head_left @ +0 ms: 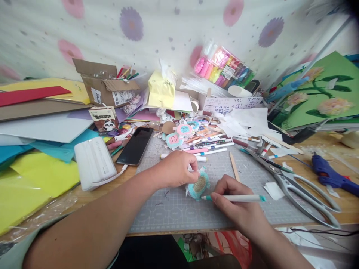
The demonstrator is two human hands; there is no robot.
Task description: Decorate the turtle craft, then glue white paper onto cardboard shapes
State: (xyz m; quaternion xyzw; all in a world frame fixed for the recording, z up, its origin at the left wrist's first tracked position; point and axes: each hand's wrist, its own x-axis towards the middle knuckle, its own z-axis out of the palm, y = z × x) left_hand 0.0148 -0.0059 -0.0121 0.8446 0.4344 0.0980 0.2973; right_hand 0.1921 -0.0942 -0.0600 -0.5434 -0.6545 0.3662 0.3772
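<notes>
My left hand (179, 170) is closed, its fingers pinching the upper left edge of a small round paper cutout (199, 185), coloured teal around a brown middle. Between the fingers of my right hand (238, 207) is a white marker (244, 198) with a teal end. The marker's tip meets or nearly meets the cutout's lower right edge. Beneath both hands lies a grey cutting mat (168, 215). Beyond them rest similar cutouts, a pink one with a drawn face (173, 140) and a pink-and-blue one (185, 129). Part of the held cutout is hidden by my left fingers.
Large scissors (297, 186) and a blue glue gun (333, 173) lie to the right. A wooden stick (234, 166) is behind my right hand. A phone (135, 145) and a white power bank (95, 163) sit left. Several pens (210, 144) are piled behind.
</notes>
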